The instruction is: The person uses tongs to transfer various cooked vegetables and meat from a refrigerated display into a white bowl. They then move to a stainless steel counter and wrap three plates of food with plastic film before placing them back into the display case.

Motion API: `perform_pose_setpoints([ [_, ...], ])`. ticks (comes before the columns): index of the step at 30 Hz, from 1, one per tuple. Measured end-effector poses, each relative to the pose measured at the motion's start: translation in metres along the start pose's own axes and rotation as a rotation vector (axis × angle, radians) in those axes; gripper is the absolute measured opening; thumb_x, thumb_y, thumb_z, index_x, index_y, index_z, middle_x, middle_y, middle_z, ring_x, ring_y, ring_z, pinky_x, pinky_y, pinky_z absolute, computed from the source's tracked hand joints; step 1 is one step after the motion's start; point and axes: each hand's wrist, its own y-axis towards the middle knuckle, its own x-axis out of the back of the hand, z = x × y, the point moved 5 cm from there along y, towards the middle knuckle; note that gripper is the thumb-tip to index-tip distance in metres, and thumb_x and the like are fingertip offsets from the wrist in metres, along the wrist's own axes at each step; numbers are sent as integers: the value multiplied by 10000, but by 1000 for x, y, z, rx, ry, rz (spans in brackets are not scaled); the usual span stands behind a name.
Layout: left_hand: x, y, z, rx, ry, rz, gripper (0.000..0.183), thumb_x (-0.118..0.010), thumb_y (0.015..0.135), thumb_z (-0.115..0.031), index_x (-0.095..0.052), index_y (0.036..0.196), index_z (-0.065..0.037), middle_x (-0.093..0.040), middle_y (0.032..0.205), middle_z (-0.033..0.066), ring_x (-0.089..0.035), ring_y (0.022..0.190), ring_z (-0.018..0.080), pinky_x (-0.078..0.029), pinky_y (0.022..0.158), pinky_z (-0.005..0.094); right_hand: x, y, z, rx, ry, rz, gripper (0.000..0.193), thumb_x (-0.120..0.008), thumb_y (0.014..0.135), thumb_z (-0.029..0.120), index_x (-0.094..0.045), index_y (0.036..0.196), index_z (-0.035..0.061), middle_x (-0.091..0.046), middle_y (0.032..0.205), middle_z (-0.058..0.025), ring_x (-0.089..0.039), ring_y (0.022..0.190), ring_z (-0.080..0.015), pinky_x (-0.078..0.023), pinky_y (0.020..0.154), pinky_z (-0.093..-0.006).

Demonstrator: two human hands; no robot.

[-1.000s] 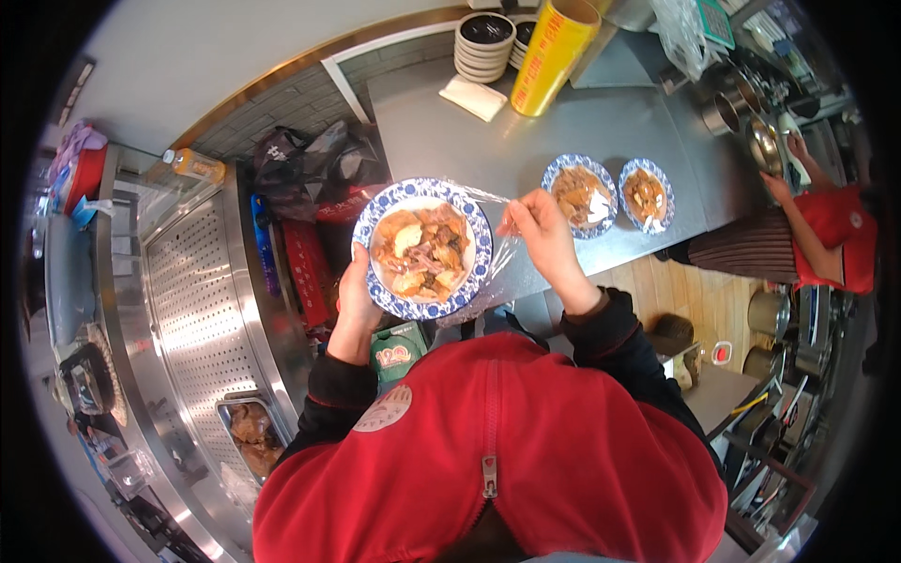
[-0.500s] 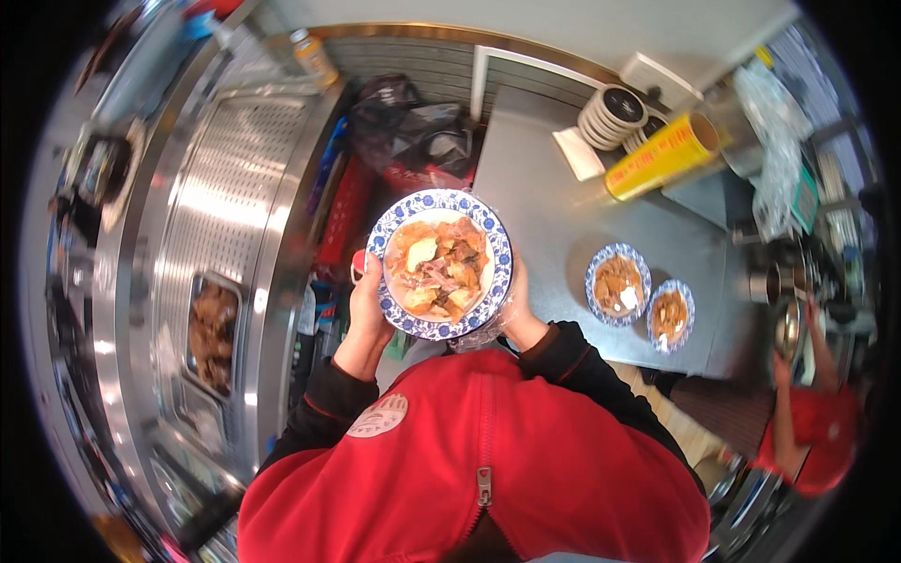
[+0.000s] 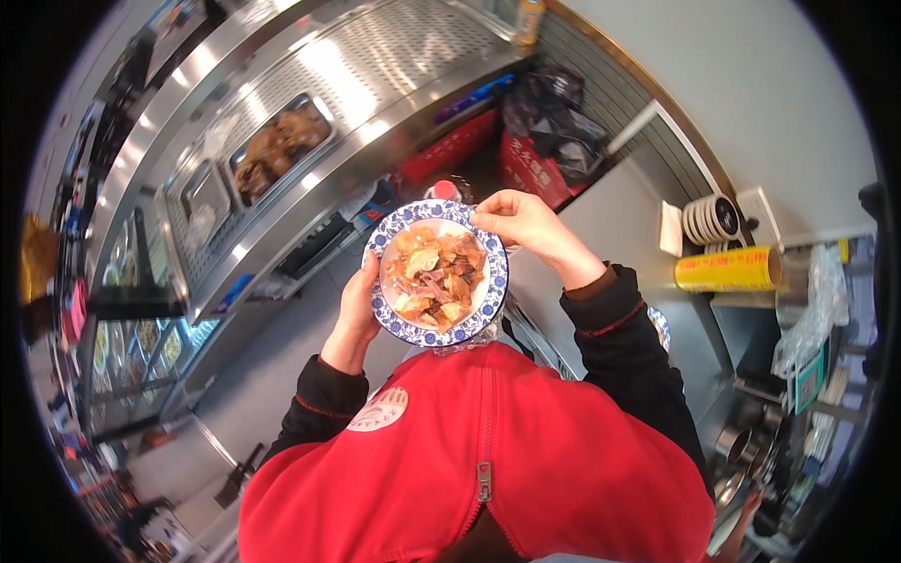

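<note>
Bright, even overhead lighting is observed. Strong glare is noted on the steel counter (image 3: pixel 375 84). Straight edges are bent and details blurred toward the black circular rim.

steel counter (image 3: pixel 310 122) left (close), floor (image 3: pixel 272 357) open

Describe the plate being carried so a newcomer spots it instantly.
Above the red zipped jacket, both hands hold the round blue-and-white patterned plate, left hand under one edge, right hand on the far rim. Unlike the steel counter's food tray, it's heaped with saucy food.
</note>
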Motion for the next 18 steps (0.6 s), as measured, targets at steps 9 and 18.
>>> perform_pose_setpoints([
  [9,126,-63,-37,-150,-100,-167,568,-386,966,-430,-422,1279,44,-528,1252,173,-549,1118,272,-446,954,371,-157,61,27,599,-485,-132,84,-626,793,46,-560,791,-7,-576,765,-93,-558,704,-180,-454,666,-290],
  [18,212,-125,-97,-432,-218,-247,541,-455,944,-438,-487,1239,16,-585,1181,135,-603,1022,197,-490,876,328,-299,145,55,517,-603,7,146,-570,879,104,-476,811,15,-542,615,-78,-538,560,-170,-425,542,-301],
])
